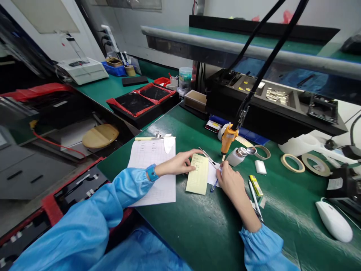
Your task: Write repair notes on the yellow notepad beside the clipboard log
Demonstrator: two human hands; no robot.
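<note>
My left hand (180, 162) is at the left edge of a yellow notepad (196, 178) with handwriting on it. Its thumb lies over the pad, and the index finger reaches the top corner near the slim metal tool (208, 156), which looks like tweezers. My right hand (231, 180) has its fingers drawn together at the other end of that tool. A blue pen (214, 185) also runs up to these fingertips, over a white slip of paper (211, 175). What exactly the right fingers grip is hidden. A printed form (158, 188) on a clipboard lies under my left forearm.
An orange electric screwdriver (228, 139) hangs just beyond my right hand, beside a white dispenser bottle (235, 157). Tape rolls (292, 163), a white pen (255, 199) and a mouse (334, 221) lie to the right. Black parts trays (276, 116) stand behind, under a shelf.
</note>
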